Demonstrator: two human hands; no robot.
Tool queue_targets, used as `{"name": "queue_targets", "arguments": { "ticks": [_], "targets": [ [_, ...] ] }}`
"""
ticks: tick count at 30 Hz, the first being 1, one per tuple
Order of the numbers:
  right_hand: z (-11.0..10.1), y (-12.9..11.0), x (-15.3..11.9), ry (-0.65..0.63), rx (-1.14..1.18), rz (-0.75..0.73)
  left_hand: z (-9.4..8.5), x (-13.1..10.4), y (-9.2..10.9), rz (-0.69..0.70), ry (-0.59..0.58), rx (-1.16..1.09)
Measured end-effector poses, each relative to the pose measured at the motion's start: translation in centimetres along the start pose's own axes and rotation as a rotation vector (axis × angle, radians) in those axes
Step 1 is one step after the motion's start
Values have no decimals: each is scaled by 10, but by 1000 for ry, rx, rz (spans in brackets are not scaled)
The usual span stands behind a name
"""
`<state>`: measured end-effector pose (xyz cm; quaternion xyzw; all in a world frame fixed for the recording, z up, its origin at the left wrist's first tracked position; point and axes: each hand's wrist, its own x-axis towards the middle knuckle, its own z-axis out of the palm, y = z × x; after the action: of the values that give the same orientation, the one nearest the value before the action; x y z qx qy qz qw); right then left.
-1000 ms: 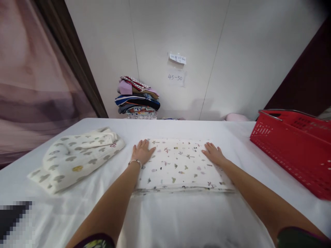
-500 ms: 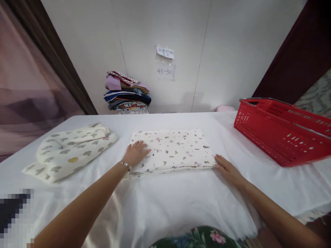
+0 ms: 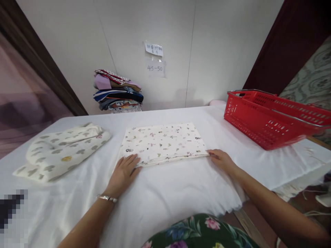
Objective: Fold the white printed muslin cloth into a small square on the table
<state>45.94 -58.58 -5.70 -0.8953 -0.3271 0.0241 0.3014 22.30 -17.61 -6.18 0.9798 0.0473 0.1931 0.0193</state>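
A white cloth (image 3: 165,141) with small printed motifs lies folded into a flat, layered rectangle in front of me. My left hand (image 3: 124,174) rests flat on its near left corner, fingers stretched out, a bracelet on the wrist. At the near right corner, my right hand (image 3: 221,161) has its fingertips and thumb closed on the cloth's edge. Off to the left lies a cream cloth (image 3: 64,151) with grey shapes and one yellow patch, loosely bunched; neither hand touches it.
A red plastic basket (image 3: 266,120) with metal handles stands on the right of the white-covered table (image 3: 165,193). At the back left, a stack of folded clothes (image 3: 117,93) sits by the wall. Paper notes (image 3: 155,68) hang on the wall.
My left hand has slid from the cloth's left side toward me to its near corner. My right fingers have drawn in on the right corner. The whole view has shifted slightly.
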Motion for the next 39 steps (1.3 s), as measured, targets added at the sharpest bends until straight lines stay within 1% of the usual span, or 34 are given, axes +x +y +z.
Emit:
{"name": "queue_targets", "arguments": {
  "ticks": [6, 11, 17, 20, 24, 29, 31, 34, 36, 39],
  "targets": [
    [-1, -8, 3, -44, -124, -38, -5, 1, 3, 36, 35, -50],
    [-1, -9, 6, -61, -234, -68, -3, -1, 0, 51, 49, -65],
    [-2, -6, 9, 16, -294, -166, -2, -2, -3, 53, 33, -79],
    [-3, -8, 11, 27, -303, -148, -3, -1, -3, 44, 29, -90],
    [-3, -11, 14, 79, -312, -119, -3, -1, -3, 37, 33, -102],
    [1, -5, 13, -36, -369, -144, -3, -2, -4, 41, 23, -95],
    [2, -3, 11, -41, -356, -112, -3, -2, -4, 40, 24, -94],
    [0, -4, 10, -63, -270, -21, -3, -2, -4, 44, 29, -102],
    [-5, -7, 12, -96, -191, 60, -3, -3, -4, 42, 28, -107],
    [-13, -11, 20, -103, -104, 211, -5, -6, -2, 10, 16, -99]
  ]
}}
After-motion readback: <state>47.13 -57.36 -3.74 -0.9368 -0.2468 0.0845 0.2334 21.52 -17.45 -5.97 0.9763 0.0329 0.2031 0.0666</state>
